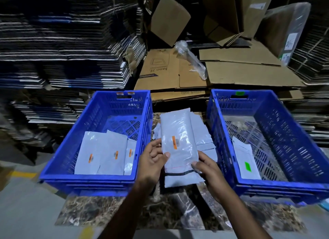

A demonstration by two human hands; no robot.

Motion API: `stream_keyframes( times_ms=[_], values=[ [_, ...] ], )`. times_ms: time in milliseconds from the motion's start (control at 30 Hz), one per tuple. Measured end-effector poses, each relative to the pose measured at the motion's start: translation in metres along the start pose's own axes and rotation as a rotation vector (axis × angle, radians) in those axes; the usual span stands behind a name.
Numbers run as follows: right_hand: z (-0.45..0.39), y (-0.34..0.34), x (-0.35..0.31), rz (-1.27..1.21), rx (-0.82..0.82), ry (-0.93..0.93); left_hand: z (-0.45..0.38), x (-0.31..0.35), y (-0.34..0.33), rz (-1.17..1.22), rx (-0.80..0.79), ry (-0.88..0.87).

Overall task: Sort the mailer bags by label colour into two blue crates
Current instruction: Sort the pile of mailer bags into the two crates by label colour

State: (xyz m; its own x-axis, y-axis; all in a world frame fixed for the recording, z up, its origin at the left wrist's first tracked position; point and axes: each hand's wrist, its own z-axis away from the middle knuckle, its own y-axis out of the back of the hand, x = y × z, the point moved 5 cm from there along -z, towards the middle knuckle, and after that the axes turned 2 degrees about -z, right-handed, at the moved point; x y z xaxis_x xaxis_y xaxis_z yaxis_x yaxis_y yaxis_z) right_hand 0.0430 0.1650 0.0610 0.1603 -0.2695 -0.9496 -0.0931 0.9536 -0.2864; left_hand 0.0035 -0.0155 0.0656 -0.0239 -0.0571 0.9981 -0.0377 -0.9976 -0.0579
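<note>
A grey mailer bag with an orange label is held up between the two crates. My left hand grips its left edge, thumb on top. My right hand pinches its lower right corner. Under it lies a pile of grey mailer bags on the marbled surface. The left blue crate, tagged orange at its far rim, holds three bags with orange labels. The right blue crate, tagged green at its far rim, holds one bag with a green label.
The crates stand on a dark marbled sheet over a grey floor with yellow marks. Behind them rise stacks of flattened cartons, loose brown cardboard and a clear plastic wrap.
</note>
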Motion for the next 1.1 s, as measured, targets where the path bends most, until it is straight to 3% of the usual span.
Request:
stream_keyframes(
  times_ms=[133, 267, 367, 467, 533, 633, 733, 800, 900, 967, 1100],
  values=[
    [-0.005, -0.003, -0.009, 0.157, -0.006, 0.072, -0.003, -0.005, 0.004, -0.128, -0.019, -0.028],
    [-0.025, 0.018, -0.027, 0.830, 0.057, 0.268, -0.002, 0.001, 0.018, -0.377, 0.076, -0.120],
    [-0.040, 0.018, -0.047, 1.213, -0.041, 0.331, -0.002, 0.018, 0.031, -0.759, 0.135, -0.379],
    [-0.051, -0.004, -0.065, 1.403, -0.178, 0.420, -0.008, 0.025, 0.034, -1.021, -0.015, -0.488],
    [-0.057, -0.021, -0.076, 1.480, -0.185, 0.518, -0.009, 0.028, 0.040, -1.055, -0.067, -0.525],
    [-0.064, -0.037, -0.089, 1.428, 0.040, 0.720, -0.007, 0.033, 0.069, -0.761, 0.110, -0.396],
    [-0.066, -0.060, -0.074, 1.111, 0.178, 0.747, -0.007, 0.026, 0.115, -0.564, 0.360, -0.217],
    [-0.071, -0.088, -0.041, 0.980, 0.044, 0.613, -0.010, 0.014, 0.153, -0.436, 0.539, -0.092],
    [-0.076, -0.129, 0.023, 1.085, -0.220, 0.389, -0.019, -0.007, 0.206, -0.294, 0.733, 0.081],
    [-0.079, -0.146, 0.058, 1.091, -0.250, 0.342, -0.031, -0.010, 0.220, -0.381, 0.711, 0.158],
    [-0.081, -0.166, 0.095, 1.154, -0.137, 0.484, -0.055, -0.010, 0.227, -0.670, 0.562, 0.259]
  ],
)
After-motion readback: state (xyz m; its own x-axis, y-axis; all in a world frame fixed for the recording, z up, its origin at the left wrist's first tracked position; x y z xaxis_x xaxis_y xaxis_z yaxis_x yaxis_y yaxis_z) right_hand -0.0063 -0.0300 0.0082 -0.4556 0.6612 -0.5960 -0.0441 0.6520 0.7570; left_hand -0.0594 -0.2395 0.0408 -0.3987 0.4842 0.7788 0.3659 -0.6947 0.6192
